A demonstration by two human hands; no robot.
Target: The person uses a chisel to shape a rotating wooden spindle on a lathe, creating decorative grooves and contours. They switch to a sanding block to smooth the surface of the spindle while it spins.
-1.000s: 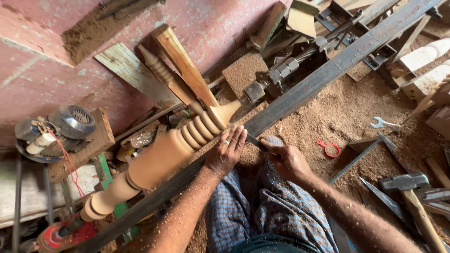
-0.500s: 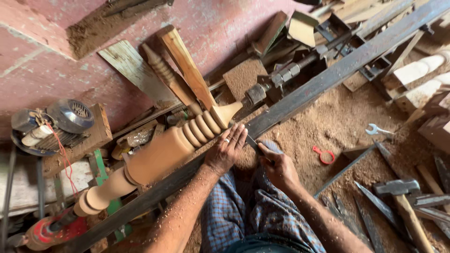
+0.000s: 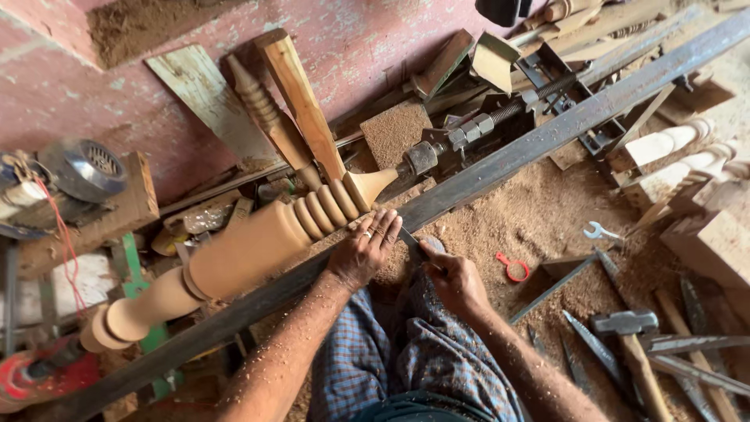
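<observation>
The person is partway through turning a long wooden spindle (image 3: 234,254) on a floor lathe, and by my reading the step in hand is cutting detail at its tapered end. The left hand (image 3: 367,252) lies palm-down on the steel rail (image 3: 500,160), fingers flat and spread, pressing the chisel (image 3: 410,238) down rather than wrapping it. The right hand (image 3: 453,277) is curled closed around the chisel's handle, just at four o'clock from the left hand.

The spindle sits at nine o'clock from the hands, held off the sawdust floor (image 3: 539,219). Its long axis runs from seven o'clock up to two o'clock, thick base low at the left, ribbed beads (image 3: 328,207) and pointed tip (image 3: 375,184) at the upper end, the tip aimed at the metal centre (image 3: 426,156) of the tailstock. The rail runs nearly parallel, just beside it.

The chisel points toward eleven o'clock, its edge close to the beads; whether it touches the wood I cannot tell. Any further cut would, I judge, call for a steady left-hand press and a small slide along the rail.

A hammer (image 3: 625,324), spare chisels (image 3: 594,352), a spanner (image 3: 601,231) and a red ring (image 3: 516,268) lie at three to four o'clock.
</observation>
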